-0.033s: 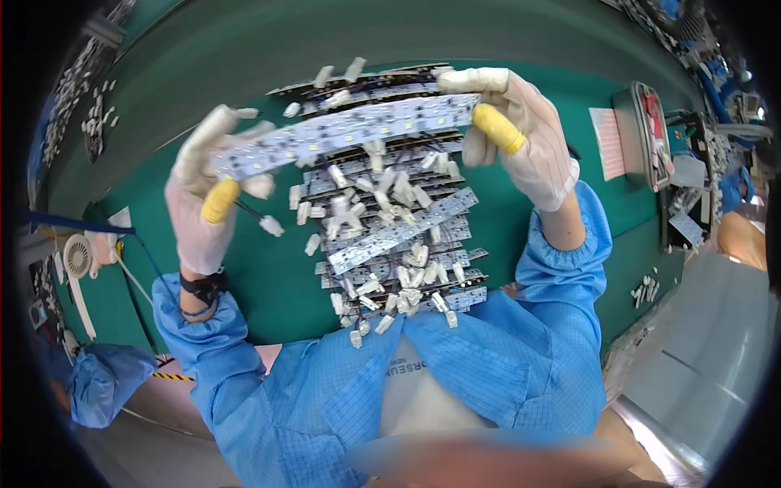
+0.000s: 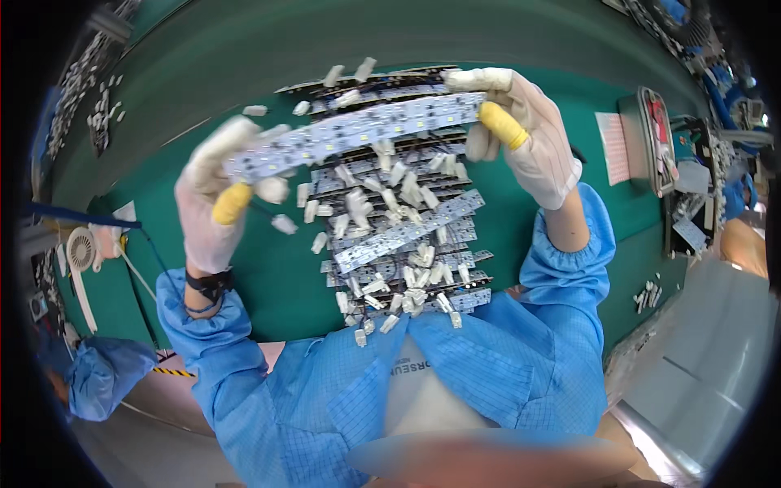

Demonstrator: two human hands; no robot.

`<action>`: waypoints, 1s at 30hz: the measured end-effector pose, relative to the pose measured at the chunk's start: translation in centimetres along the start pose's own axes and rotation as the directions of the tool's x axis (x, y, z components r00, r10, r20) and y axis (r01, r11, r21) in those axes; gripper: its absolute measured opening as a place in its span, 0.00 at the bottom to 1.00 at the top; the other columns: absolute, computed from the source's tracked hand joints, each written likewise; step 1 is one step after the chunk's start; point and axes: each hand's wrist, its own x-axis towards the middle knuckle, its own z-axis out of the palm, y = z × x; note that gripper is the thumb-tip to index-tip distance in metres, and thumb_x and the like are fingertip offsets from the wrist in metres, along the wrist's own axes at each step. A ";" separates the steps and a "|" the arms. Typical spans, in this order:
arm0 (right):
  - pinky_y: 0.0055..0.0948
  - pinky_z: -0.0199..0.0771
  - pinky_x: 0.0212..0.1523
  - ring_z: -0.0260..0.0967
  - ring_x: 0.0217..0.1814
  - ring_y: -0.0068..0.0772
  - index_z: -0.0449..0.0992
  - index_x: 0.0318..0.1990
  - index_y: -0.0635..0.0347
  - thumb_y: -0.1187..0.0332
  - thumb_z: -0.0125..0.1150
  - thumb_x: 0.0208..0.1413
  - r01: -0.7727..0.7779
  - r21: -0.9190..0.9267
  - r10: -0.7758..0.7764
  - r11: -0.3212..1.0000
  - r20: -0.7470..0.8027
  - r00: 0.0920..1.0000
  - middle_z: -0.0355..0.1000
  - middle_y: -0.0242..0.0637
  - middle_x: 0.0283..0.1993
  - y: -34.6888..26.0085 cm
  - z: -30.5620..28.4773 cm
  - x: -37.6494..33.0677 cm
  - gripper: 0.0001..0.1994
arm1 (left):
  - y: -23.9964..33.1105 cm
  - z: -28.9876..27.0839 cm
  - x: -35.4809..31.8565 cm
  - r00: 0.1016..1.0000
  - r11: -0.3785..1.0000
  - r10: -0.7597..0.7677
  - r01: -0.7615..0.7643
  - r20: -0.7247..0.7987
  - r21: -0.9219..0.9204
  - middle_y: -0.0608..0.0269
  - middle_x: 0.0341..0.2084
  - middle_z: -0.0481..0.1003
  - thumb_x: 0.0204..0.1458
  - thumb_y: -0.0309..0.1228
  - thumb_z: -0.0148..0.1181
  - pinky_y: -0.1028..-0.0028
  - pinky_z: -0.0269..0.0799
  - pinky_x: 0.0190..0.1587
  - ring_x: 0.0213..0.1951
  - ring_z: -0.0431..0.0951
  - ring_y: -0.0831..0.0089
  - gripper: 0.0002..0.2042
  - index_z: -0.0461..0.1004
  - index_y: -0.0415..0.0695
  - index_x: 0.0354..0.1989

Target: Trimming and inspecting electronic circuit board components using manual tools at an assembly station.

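Observation:
A long white strip board dotted with small square parts is held level between both my hands. My left hand, in a white glove with a yellow finger cot, pinches its left end. My right hand, gloved the same way, grips its right end. Under the strip lies a pile of similar strip boards with many small white connectors, spread on the green table mat. A few loose white connectors lie beside my left hand. There is a black strap around my left wrist.
A small white fan stands at the left table edge. At the right are a pink sheet and a dark flat tray. Another person in blue work clothing is at the lower left. More small parts lie at the far left.

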 end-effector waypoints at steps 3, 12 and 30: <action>0.17 0.64 0.28 0.66 0.26 0.17 0.70 0.50 0.65 0.57 0.49 0.62 0.029 0.077 -0.023 0.997 -0.079 0.997 0.69 0.29 0.24 0.6 0.8 0.5 0.19 | 0.7 -0.2 0.2 0.983 0.988 -0.153 0.152 0.096 0.018 0.44 0.47 0.72 0.47 0.52 0.61 0.75 0.73 0.41 0.35 0.79 0.69 0.34 0.66 0.32 0.52; 0.18 0.63 0.27 0.63 0.26 0.15 0.70 0.33 0.62 0.53 0.45 0.63 0.133 -0.454 -0.154 0.881 -0.009 0.988 0.67 0.27 0.27 1.7 -1.4 0.2 0.20 | 0.5 -0.1 0.7 0.985 0.920 -0.169 0.165 -0.021 0.355 0.61 0.33 0.78 0.58 0.35 0.50 0.75 0.68 0.34 0.30 0.76 0.75 0.14 0.74 0.38 0.43; 0.13 0.62 0.24 0.64 0.24 0.13 0.70 0.41 0.65 0.64 0.54 0.57 0.085 -0.030 -0.083 0.996 0.048 0.995 0.69 0.28 0.26 1.8 -0.4 0.2 0.12 | 0.8 1.3 0.9 0.988 0.988 -0.154 0.155 -0.031 0.030 0.59 0.33 0.77 0.58 0.54 0.45 0.79 0.67 0.35 0.33 0.75 0.78 0.30 0.66 0.37 0.55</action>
